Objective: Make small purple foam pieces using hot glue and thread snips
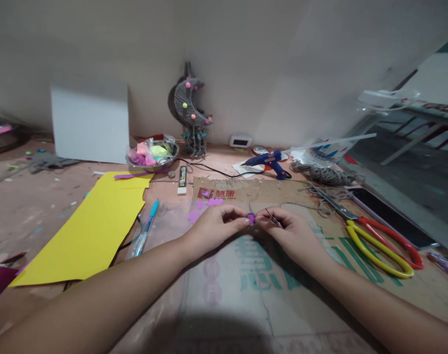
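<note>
Above the cardboard, a small purple piece point(251, 218) is pinched between the fingertips of my left hand point(212, 226). My right hand point(288, 228) is closed too, its fingertips touching the other side of that piece. A thin dark item point(273, 218) shows at the right fingers, too small to name. Grey yarn point(250, 202) runs up just behind the piece. Beyond my left hand lie several flat purple cutouts point(194, 215). Under both hands is a printed cardboard sheet point(238, 187) covered partly by clear plastic.
Yellow paper point(87, 226) and a blue pen point(147, 223) lie left. Scissors point(378, 241), a phone point(393, 216) and a yarn bundle point(323, 173) are right. Behind stand a blue glue gun point(267, 160), a bowl point(150, 168) of colourful clay-like lumps and a grey moon ornament point(187, 105).
</note>
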`<state>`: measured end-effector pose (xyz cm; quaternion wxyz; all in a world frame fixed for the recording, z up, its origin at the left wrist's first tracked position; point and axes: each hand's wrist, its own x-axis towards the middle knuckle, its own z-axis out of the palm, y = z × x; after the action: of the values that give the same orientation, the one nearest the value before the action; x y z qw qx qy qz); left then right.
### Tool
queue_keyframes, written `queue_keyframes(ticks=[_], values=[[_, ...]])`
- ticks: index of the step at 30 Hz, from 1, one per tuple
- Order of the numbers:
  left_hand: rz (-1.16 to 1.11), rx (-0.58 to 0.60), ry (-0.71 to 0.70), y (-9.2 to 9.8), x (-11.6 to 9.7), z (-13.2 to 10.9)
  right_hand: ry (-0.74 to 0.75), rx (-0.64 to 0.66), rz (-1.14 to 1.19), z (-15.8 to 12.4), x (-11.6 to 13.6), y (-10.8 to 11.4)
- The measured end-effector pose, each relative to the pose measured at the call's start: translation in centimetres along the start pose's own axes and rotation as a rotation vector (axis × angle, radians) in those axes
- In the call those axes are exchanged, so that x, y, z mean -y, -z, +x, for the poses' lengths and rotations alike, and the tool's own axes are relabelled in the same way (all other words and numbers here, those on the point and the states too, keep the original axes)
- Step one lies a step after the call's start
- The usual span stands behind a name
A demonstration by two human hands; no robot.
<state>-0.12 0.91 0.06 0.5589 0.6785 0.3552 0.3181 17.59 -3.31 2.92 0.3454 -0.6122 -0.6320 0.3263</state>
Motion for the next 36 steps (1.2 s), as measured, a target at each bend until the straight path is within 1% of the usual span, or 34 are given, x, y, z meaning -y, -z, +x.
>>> queue_keyframes(ticks=[9, 13, 15, 17, 20, 27, 28, 30, 33, 36], values=[[0.072, -0.003, 0.009, -0.1, -0.7, -0.4, 0.008, 0.049, 0.01, -0.2, 0.1, -0.2], [0.063, -0.017, 0.025, -0.1, -0.8, -0.4, 0.034, 0.027, 0.038, -0.1, 0.0, -0.1], [0.054, -0.018, 0.026, 0.0, -0.8, -0.3, 0.018, 0.017, 0.049, 0.0, -0.1, -0.1], [0.054, -0.012, 0.02, 0.0, -0.7, -0.3, -0.004, 0.029, 0.051, 0.0, -0.3, -0.1], [0.061, -0.003, 0.006, 0.0, -0.6, -0.3, 0.012, 0.061, 0.036, 0.0, -0.5, -0.1], [-0.041, 0.0, -0.02, -0.1, -0.1, -0.1, 0.034, 0.095, 0.023, -0.2, -0.3, -0.1], [-0.083, 0.002, -0.012, -0.1, 0.0, 0.0, 0.036, 0.086, 0.018, -0.2, -0.3, -0.1], [-0.173, 0.008, 0.003, -0.1, 0.2, 0.0, 0.067, 0.028, -0.03, -0.2, -0.4, 0.1], [-0.249, 0.011, 0.012, -0.1, 0.3, 0.0, 0.179, -0.074, -0.157, -0.2, -1.0, 0.5], [-0.264, 0.018, 0.0, -0.1, 0.3, 0.0, 0.278, -0.095, -0.268, -0.1, -1.6, 0.9]])
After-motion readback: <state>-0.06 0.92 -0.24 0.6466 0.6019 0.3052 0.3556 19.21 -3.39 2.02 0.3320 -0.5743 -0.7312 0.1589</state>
